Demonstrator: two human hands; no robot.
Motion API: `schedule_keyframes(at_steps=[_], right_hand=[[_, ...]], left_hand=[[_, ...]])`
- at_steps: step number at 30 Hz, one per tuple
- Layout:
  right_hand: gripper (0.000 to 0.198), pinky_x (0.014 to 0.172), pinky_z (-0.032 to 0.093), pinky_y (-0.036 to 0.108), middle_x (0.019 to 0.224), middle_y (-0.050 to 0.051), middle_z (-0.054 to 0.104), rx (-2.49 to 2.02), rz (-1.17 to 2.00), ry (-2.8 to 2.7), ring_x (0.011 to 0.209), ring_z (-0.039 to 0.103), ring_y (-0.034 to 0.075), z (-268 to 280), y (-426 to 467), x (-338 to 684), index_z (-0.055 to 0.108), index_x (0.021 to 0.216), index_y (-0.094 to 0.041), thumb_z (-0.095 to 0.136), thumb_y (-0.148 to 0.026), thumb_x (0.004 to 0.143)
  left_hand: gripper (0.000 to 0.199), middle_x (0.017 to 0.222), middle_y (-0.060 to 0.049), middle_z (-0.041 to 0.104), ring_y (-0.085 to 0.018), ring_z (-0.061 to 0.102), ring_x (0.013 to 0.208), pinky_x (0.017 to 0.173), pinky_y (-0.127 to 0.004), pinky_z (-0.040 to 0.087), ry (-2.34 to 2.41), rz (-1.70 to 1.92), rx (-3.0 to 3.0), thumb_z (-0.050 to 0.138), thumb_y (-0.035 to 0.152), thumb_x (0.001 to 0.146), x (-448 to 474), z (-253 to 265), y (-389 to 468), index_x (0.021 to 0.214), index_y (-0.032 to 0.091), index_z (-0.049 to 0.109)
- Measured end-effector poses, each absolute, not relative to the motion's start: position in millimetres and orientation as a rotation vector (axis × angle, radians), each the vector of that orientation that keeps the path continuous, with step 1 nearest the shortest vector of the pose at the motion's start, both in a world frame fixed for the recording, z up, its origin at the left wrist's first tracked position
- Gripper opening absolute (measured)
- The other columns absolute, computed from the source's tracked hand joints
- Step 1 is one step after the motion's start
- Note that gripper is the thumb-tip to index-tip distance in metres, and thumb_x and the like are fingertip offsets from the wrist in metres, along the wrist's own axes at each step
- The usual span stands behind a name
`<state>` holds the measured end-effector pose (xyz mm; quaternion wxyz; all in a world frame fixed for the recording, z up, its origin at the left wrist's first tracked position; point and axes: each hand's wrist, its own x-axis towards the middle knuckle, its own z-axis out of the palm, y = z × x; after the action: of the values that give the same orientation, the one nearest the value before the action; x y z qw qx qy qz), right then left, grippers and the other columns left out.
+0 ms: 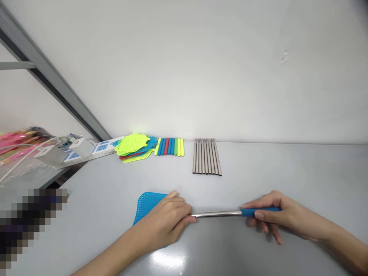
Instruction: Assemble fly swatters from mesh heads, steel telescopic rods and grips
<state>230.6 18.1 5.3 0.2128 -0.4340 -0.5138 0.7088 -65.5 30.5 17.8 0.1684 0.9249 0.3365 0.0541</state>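
Note:
A fly swatter with a blue mesh head (148, 205), a thin telescopic metal rod (217, 214) and a blue handle grip (249, 212) lies across the front of the table. My left hand (171, 216) is closed round the rod where it meets the head, covering much of the mesh. My right hand (273, 212) pinches the blue grip between thumb and index finger, with its other fingers hanging loosely below. Part of the rod, drawn out, shows bare between the two hands.
Against the wall lie a stack of mesh swatter heads (132, 145), a row of coloured handle grips (169, 147) and a row of metal tubes (206, 157). A power strip (102, 147) with plugged-in chargers and plastic-bagged items (20, 143) sit at the left.

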Motion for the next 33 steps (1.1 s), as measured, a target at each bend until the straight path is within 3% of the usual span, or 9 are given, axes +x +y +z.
schedule_keyframes(at_steps=[33], right_hand=[[0.03,0.046,0.051,0.02,0.073,0.006,0.065,-1.131,1.831,-1.523,0.05,0.056,0.009,-10,5,224,0.061,0.105,-0.019,0.057,-0.027,0.077]], left_hand=[[0.028,0.062,0.0,0.049,-0.012,0.041,0.057,0.064,-0.027,0.03,0.95,0.0,2.57,0.028,0.029,0.088,-65,22,24,0.065,0.017,0.039]])
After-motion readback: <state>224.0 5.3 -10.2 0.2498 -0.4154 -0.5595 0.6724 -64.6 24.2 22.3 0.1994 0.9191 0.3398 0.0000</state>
